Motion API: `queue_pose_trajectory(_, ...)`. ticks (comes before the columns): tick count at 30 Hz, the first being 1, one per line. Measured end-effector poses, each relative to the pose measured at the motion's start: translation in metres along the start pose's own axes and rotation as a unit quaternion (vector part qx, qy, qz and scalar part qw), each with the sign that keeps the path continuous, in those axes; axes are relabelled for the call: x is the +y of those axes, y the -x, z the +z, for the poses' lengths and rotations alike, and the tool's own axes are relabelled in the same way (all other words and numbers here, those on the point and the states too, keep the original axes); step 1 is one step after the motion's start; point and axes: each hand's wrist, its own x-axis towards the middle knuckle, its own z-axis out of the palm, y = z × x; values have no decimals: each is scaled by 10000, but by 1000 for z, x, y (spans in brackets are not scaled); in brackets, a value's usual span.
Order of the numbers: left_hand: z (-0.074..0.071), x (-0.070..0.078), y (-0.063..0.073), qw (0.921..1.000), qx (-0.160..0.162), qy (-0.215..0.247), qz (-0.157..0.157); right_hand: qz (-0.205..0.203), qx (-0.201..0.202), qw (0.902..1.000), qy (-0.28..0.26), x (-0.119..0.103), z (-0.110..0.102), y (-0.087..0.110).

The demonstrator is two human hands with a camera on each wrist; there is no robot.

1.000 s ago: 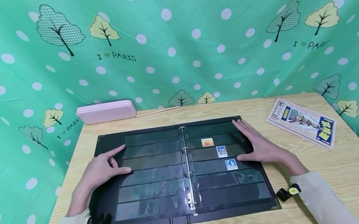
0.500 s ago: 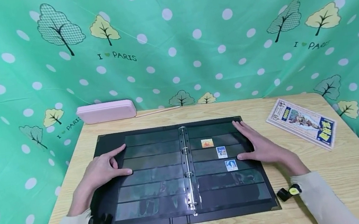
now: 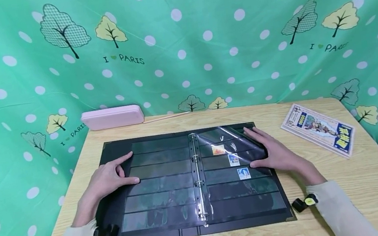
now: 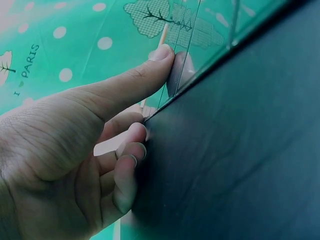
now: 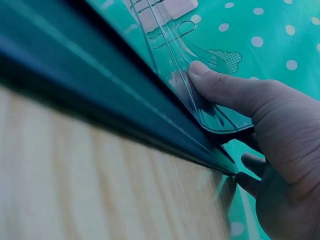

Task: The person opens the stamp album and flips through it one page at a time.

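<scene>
An open stamp album [image 3: 112,233] with black pocket pages lies on the wooden table. Three small stamps sit in the right page [image 3: 240,205]: an orange one [image 3: 218,150], a blue and yellow one [image 3: 234,159] and a blue one [image 3: 244,173]. My right hand [image 3: 276,153] holds that page's outer edge, thumb on its face and fingers behind; the upper right corner curls up off the sheets below. My left hand [image 3: 106,180] rests at the left page's outer edge, its thumb [image 4: 162,52] on the pocket surface and index finger stretched forward. Metal rings [image 3: 195,158] run between the pages.
A pink case [image 3: 112,117] stands at the back left, with a thin stick-like tool [image 3: 166,117] lying beside it. At the right lies a printed packet [image 3: 319,130]. A green dotted cloth [image 3: 180,61] hangs behind the wooden table [image 3: 352,187].
The right page's upper corner has lifted and curled inward beside my right hand, catching bright reflections. My left hand has stayed almost still.
</scene>
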Motion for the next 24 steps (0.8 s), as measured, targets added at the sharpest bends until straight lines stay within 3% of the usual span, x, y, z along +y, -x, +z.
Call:
queue_pose_trajectory(18,1,-1,0,10000,-8,51,2,48,436,9990,-69,-7,-3,4)
queue_pose_trajectory(24,1,0,1,10000,5,67,8,-115,296,9960,-830,-6,-5,5)
